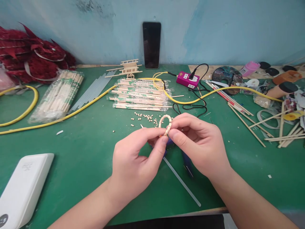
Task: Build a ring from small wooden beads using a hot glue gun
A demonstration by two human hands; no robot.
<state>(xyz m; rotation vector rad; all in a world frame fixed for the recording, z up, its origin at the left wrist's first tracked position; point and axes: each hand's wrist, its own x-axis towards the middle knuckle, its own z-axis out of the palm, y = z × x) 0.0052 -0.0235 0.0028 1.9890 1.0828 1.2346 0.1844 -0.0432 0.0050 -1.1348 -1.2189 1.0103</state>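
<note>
Currently held: a curved band of small wooden pieces (165, 124), raised above the mat and pinched between both hands; it is unclear whether the pieces are strung or glued.

Left hand (135, 162): thumb and fingers closed on the lower end of the band.

Right hand (197, 148): thumb and fingers closed on the band from the opposite side.

Hand state: together, both clamped on the band, fingertips almost meeting.

Under the hands: a blue-handled tool (187, 163), partly hidden, exact kind unclear, and a clear glue stick (182, 182), lying diagonally on the green cutting mat (71, 165).

Just beyond the hands: loose wooden bits (145, 118), scattered on the mat.

Centre rear: plastic-wrapped wooden chopsticks (140, 95), with a small stick-built wooden model (128, 68) behind them.

Rear wall: a smartphone (152, 45), upright against the wall.

Cabling: a yellow cable (71, 112) crossing the mat, and a pink power strip (187, 79) at the rear.

Right side: loose wooden sticks (247, 124).

Lower left: a white power bank (23, 187).
</note>
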